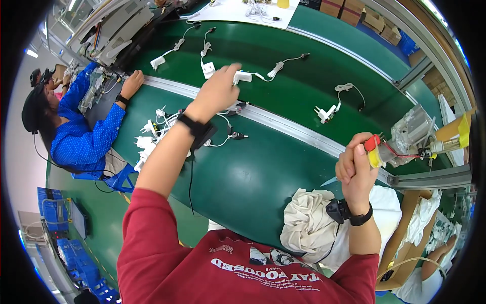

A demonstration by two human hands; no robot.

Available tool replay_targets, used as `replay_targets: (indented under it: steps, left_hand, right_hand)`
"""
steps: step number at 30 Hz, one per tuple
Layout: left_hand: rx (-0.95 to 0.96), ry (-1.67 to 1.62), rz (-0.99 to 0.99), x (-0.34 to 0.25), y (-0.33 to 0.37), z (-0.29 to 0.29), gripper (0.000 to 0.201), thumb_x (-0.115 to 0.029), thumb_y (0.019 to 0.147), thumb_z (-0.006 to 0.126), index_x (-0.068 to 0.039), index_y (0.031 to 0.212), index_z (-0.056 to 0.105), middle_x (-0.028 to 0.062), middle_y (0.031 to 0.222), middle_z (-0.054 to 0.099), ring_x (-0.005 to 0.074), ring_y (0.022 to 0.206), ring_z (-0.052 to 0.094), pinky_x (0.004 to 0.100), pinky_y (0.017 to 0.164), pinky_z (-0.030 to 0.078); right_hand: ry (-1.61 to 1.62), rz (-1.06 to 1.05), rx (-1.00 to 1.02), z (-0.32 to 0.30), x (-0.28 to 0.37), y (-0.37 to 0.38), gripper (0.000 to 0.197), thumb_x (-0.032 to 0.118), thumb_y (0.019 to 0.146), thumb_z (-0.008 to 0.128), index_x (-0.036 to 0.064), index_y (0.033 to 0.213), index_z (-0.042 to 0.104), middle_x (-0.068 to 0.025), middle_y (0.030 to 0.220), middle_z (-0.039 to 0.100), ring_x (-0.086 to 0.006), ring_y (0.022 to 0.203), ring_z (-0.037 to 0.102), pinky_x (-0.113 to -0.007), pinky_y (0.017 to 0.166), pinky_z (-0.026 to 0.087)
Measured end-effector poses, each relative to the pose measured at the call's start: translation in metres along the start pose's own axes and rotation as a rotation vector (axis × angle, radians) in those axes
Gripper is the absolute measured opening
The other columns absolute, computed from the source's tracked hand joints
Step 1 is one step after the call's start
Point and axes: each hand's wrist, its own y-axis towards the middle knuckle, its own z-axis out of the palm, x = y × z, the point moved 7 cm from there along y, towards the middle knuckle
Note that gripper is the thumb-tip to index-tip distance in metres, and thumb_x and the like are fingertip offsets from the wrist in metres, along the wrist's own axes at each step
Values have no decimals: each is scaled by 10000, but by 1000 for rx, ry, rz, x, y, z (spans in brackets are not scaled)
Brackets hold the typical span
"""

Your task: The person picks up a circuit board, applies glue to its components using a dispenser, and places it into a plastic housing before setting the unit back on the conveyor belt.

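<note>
My left hand (215,93), slightly blurred, reaches over the far green strip, its forefinger and thumb apart. Beside its fingertips is a white power adapter (244,76) with its cord trailing right. Under my left forearm lies a pile of white adapters (147,144) with tangled cords. On the right, my right hand (357,164) is closed against a red and yellow part (373,147) with red wires, which joins a device wrapped in clear plastic (412,129). What lies inside its fingers is largely hidden. A blue pointed tip (329,181) shows beside that hand.
More adapters (158,62) with cords lie spaced along the far strip, behind a metal rail (288,126). Crumpled cream cloth (306,223) sits at the near right, beside a cardboard box (410,243). A co-worker in a blue shirt (83,144) sits at the left.
</note>
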Motion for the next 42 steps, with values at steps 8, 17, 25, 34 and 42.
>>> replay_targets:
  steps: [8, 17, 25, 34, 42]
  left_hand:
    - [217, 323, -256, 42, 47, 69, 420, -98, 755, 597, 20, 1132, 455, 231, 1031, 589, 348, 946, 582, 439, 736, 491]
    - [444, -1148, -768, -89, 8, 158, 337, -288, 869, 600, -21, 1068, 548, 27, 760, 560, 155, 733, 590, 281, 660, 490]
    - [117, -2078, -1051, -155, -30, 202, 277, -215, 948, 503, -68, 1184, 502, 35, 897, 573, 117, 789, 568, 227, 577, 475]
    - [784, -1772, -703, -198, -52, 230, 435, -116, 941, 491, -80, 1343, 330, 85, 1075, 572, 185, 1037, 590, 259, 651, 531]
    - [927, -1961, -706, -215, -54, 250, 421, -68, 943, 468, -82, 1341, 331, 116, 1221, 514, 200, 1113, 545, 344, 842, 545]
  right_hand:
    - [-11, -19, 1, 6, -3, 6, 172, 236, 961, 457, 71, 922, 425, 44, 516, 291, -35, 375, 246, -204, 349, 217]
    - [-35, -12, 28, -25, -10, 33, 194, 247, 953, 476, 65, 937, 412, 35, 509, 301, -46, 368, 251, -215, 349, 225]
    - [-36, -4, -15, -58, -15, 61, 197, 247, 951, 479, 63, 940, 411, 32, 506, 305, -48, 368, 256, -219, 354, 221]
    - [-72, -18, -73, -84, -21, 79, 193, 251, 960, 458, 63, 940, 422, 35, 512, 305, -45, 376, 254, -219, 357, 224]
    - [-89, -46, -102, -105, -30, 94, 180, 241, 967, 441, 63, 943, 431, 37, 513, 307, -45, 380, 252, -216, 363, 229]
